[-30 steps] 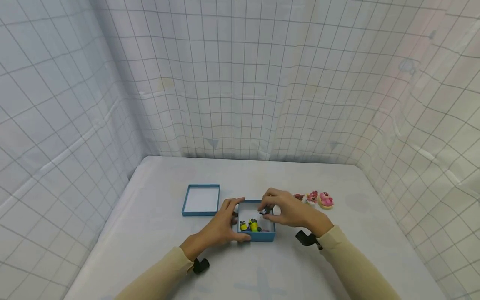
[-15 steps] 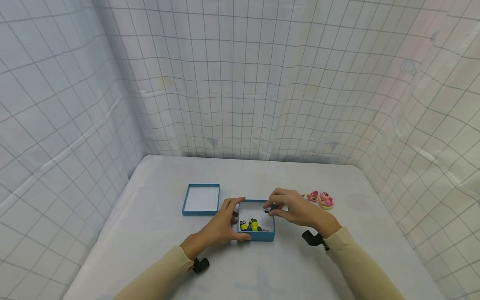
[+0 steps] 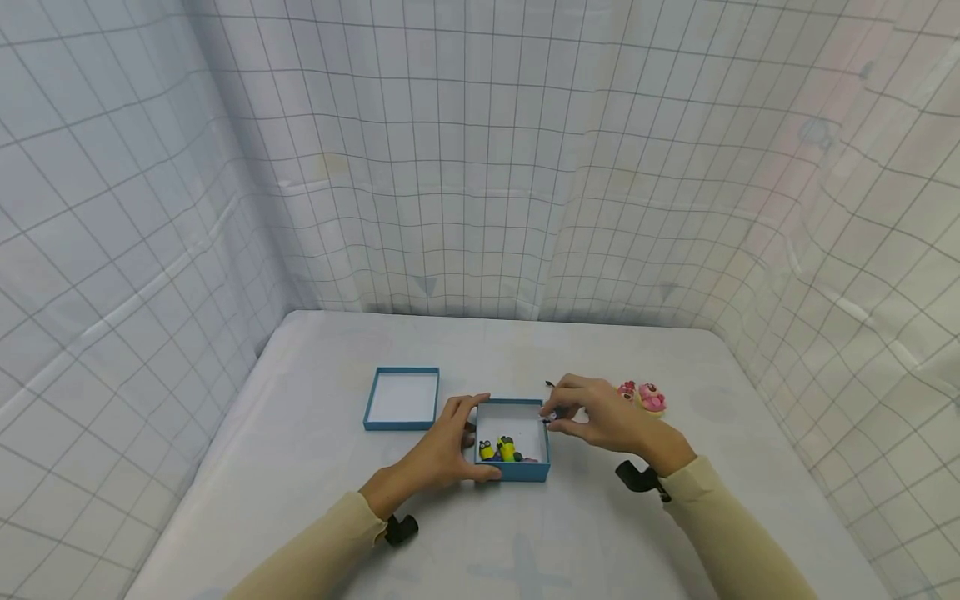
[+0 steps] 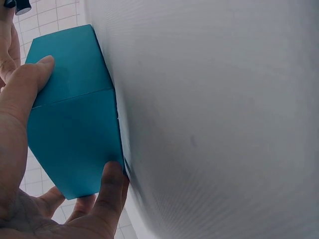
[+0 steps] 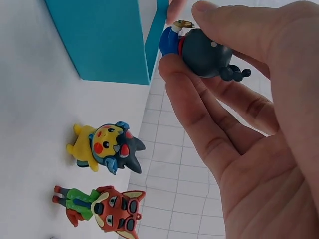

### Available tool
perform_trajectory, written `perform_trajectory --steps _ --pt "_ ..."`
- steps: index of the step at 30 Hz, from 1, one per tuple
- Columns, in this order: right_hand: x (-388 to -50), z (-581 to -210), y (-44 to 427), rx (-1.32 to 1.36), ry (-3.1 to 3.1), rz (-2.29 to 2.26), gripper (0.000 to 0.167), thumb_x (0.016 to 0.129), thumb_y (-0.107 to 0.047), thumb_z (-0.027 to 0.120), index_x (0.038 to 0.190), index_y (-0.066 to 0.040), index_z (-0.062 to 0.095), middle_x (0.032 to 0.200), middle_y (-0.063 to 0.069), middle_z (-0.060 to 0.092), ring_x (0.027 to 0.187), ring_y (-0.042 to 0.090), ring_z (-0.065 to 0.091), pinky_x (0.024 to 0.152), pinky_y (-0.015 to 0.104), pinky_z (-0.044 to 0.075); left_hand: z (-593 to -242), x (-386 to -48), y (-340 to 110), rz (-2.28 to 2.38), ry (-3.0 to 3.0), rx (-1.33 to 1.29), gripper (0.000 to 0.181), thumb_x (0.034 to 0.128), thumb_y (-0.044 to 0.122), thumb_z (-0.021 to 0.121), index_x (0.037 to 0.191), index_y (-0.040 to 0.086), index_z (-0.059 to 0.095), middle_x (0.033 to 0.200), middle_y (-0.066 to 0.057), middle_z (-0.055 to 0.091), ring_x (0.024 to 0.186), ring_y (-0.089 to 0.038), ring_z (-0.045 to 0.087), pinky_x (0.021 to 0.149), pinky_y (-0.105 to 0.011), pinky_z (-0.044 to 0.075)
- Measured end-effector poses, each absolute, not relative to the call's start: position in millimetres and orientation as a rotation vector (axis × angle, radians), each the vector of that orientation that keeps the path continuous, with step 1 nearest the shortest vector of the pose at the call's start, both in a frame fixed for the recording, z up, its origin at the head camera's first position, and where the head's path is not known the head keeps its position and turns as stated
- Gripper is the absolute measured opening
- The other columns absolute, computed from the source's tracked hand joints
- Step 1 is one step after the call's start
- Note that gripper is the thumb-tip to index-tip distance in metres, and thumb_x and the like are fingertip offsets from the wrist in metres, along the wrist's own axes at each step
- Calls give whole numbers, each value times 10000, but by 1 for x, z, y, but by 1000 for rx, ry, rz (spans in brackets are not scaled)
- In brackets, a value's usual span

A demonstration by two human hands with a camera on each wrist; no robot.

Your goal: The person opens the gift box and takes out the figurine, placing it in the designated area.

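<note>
My left hand [image 3: 442, 450] grips the blue box [image 3: 524, 472] at its left side, thumb on the front wall and fingers round the far left corner. In the left wrist view the thumb lies on one blue wall [image 4: 75, 134] and fingertips on another. My right hand [image 3: 607, 421] is at the box's right rim. It pinches a small figurine [image 5: 204, 52] with dark hair and blue clothing between thumb and fingers. Inside the box, near the front wall, lie two yellow figurines [image 3: 507, 450] and some smaller dark and pinkish pieces, too small to make out.
A shallow blue lid [image 3: 401, 426], white inside, lies behind and left of the box. Pink figurines [image 3: 652, 398] stand right of my right hand. Beside the box, in the right wrist view, are a yellow figurine [image 5: 107, 144] with a dark hood and a fox figurine [image 5: 99, 209].
My right hand has moved right with the figurine, from over the box's interior to its right rim. My left hand and the box have stayed in place.
</note>
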State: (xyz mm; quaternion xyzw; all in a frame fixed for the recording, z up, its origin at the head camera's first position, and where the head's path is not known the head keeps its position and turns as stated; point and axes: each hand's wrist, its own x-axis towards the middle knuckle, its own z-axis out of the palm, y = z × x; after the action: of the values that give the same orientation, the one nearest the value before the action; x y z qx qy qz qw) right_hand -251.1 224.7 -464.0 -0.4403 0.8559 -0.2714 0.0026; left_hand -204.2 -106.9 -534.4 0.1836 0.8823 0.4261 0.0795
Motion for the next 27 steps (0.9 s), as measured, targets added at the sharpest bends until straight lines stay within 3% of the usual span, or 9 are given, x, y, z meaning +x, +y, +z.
perform_trajectory --steps 9,16,23,27 --pt "-251 -467 232 -1349 2710 -854 152 1048 -109 888 1173 -186 852 1142 -49 787 989 53 720 885 373 710 -535 -204 -107 1268 2641 551 1241 856 387 1078 1831 180 338 1774 -189 402 1341 -299 612 1181 -562 565" --pt "-248 -469 235 -1245 2732 -856 259 1024 -72 905 1270 -107 833 1176 -22 811 996 63 751 902 387 715 -535 -204 -107 1265 2640 552 1242 859 391 1075 1833 181 334 1773 -188 402 1340 -296 608 1175 -553 566" --pt "-248 -473 237 -1124 2754 -846 359 1010 -107 930 1330 -59 772 1251 35 835 1034 97 792 934 307 698 -534 -204 -107 1260 2645 547 1237 859 390 1075 1833 200 337 1784 -180 395 1362 -306 594 1206 -574 550" --pt "-247 -476 238 -1052 2761 -824 376 1013 -129 931 1342 -62 762 1262 31 830 1053 111 792 947 348 706 -534 -204 -107 1265 2642 546 1234 859 384 1076 1833 206 338 1787 -179 393 1370 -308 593 1211 -574 549"
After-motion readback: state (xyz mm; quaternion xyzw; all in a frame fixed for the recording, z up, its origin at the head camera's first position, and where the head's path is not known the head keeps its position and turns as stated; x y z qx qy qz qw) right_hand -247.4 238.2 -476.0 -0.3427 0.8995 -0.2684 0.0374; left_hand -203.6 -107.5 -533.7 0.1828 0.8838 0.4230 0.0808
